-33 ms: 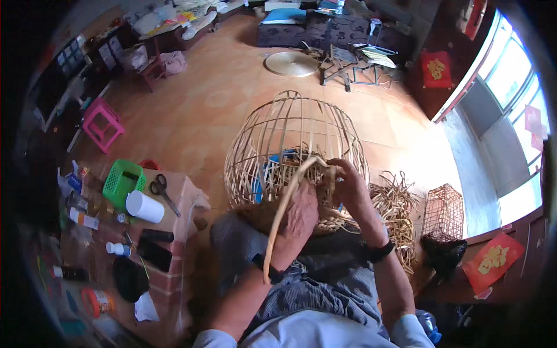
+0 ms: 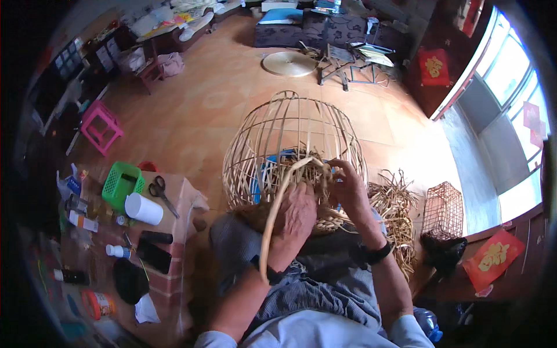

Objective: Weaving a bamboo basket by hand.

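Observation:
A large open-ribbed wicker basket [image 2: 249,127] lies on its side against my lap, its woven end toward me. My left hand [image 2: 299,211] is closed at this near end, back upward, with its fingertips mostly hidden among the weave. My right hand [image 2: 350,188] pinches a pale cane strip [image 2: 271,232] between thumb and fingers, right of the left hand. From there the strip arches over to the left and down across my left wrist. Inside the basket lie many loose brown strips [image 2: 296,159] and something blue [image 2: 255,188].
On the brick-edged table at left are scissors [image 2: 164,197], a green plastic basket [image 2: 123,184], a white cylinder [image 2: 144,209] and a phone [image 2: 154,255]. A heap of cane strips [image 2: 397,211] and a wire cage [image 2: 444,211] stand at right. Farther off is a pink stool [image 2: 101,126].
The cane strip's arch has shifted slightly left and bends more sharply near my right fingers. Both hands stay at the same part of the basket.

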Action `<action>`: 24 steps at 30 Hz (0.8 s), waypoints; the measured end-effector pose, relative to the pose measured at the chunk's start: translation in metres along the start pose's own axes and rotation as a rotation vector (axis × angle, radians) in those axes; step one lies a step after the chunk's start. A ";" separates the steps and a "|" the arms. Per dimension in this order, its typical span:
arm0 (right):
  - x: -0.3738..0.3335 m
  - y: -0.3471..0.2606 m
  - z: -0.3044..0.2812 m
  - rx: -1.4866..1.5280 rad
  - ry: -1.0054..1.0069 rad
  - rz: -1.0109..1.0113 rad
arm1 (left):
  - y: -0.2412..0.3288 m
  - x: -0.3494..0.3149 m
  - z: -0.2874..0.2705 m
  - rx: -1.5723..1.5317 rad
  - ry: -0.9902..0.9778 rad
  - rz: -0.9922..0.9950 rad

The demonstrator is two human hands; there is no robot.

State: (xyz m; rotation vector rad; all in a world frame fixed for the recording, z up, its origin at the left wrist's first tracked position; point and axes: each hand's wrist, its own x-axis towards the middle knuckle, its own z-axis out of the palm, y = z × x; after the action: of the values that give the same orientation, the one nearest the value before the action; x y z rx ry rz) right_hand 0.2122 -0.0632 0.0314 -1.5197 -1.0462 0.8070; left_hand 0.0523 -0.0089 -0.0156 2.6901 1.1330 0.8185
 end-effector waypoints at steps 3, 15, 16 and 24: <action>-0.008 0.006 0.007 0.140 0.079 0.002 | 0.000 0.003 -0.016 -0.092 0.027 0.044; -0.083 0.072 -0.002 0.537 0.254 0.305 | -0.003 -0.001 -0.033 -0.132 -0.056 0.027; -0.091 0.074 -0.001 0.586 0.229 0.316 | -0.004 0.002 -0.036 -0.148 -0.050 0.050; -0.053 0.040 -0.014 0.316 -0.014 0.206 | -0.041 -0.011 -0.047 -0.754 -0.089 -0.167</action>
State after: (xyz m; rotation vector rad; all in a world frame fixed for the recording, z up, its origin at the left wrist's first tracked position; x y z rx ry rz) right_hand 0.2120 -0.1185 -0.0066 -1.3631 -0.7371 1.0736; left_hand -0.0044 0.0075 0.0069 1.9626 0.7947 0.8637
